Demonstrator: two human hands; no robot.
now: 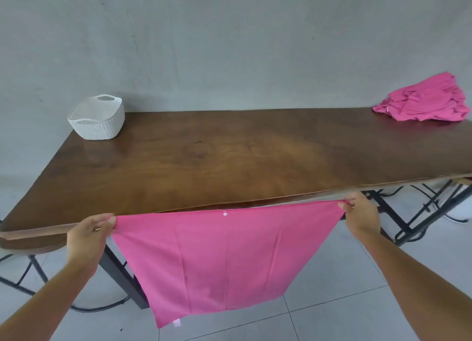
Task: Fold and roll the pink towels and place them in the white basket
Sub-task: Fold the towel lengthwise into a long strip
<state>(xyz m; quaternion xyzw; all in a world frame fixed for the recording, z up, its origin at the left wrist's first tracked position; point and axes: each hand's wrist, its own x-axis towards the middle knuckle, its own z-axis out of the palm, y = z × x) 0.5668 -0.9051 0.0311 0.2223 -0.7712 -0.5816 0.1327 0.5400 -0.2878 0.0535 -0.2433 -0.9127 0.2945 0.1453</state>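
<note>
A pink towel (224,259) hangs stretched flat in the air just in front of the table's near edge. My left hand (89,234) pinches its upper left corner and my right hand (360,214) pinches its upper right corner. The towel's top edge is taut and level with the tabletop; its lower end dangles toward the floor. A white woven basket (98,120) stands at the table's far left corner; nothing shows inside it. A crumpled heap of pink towels (424,100) lies at the far right of the table.
The long dark wooden table (217,156) stands against a grey wall. Black metal table legs and chair frames (419,213) show under and beside it, over a pale tiled floor.
</note>
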